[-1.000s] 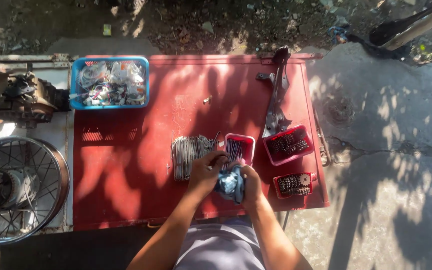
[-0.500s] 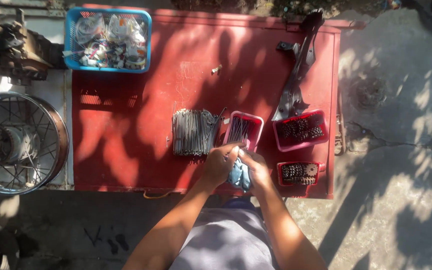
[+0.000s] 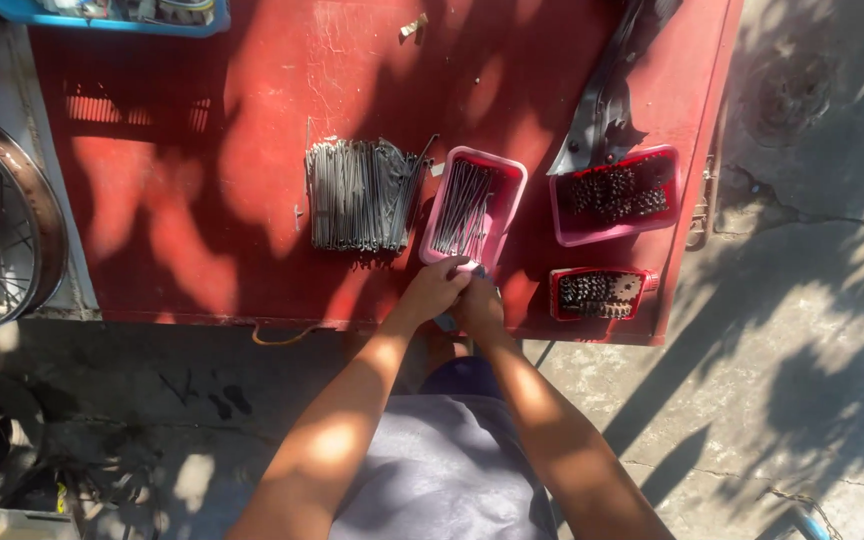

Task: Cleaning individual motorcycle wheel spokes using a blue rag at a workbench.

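At the bench's (image 3: 202, 240) near edge, left hand (image 3: 434, 290) and right hand (image 3: 478, 305) press together, fingers curled around a small object, mostly hidden. Just beyond the fingers: pink tray (image 3: 508, 200) of spokes. Left of it, loose spoke bundle (image 3: 357, 195).

- Red painted table top (image 3: 202, 180): matt, scuffed, chipped at spots.
- Bundle of thin grey metal spokes (image 3: 360, 195): dull sheen.
- Pink rectangular plastic tray (image 3: 510, 172): smooth.
- Grey concrete ground (image 3: 812, 330): rough, cracked.
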